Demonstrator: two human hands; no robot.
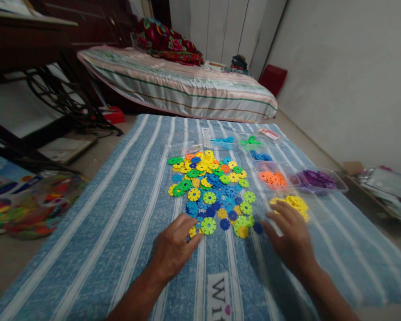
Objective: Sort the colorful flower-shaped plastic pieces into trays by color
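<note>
A pile of flat plastic discs (213, 185) in yellow, green, blue and orange lies on a blue striped cloth (127, 214). My left hand (173, 247) rests palm down at the pile's near edge, its fingertips on a yellow disc (194, 232) beside a green disc (208, 225). My right hand (292, 238) hovers with spread fingers next to a clear tray of yellow discs (296, 204), near a dark blue disc (258, 228). Neither hand grips anything that I can see.
Clear trays hold sorted discs: orange (272, 178), purple (317, 179), blue (260, 156), green (250, 142), light blue (223, 141). A mattress (180, 87) lies behind the cloth. A bag of toys (43, 205) sits on the left, a table frame (53, 89) beyond it.
</note>
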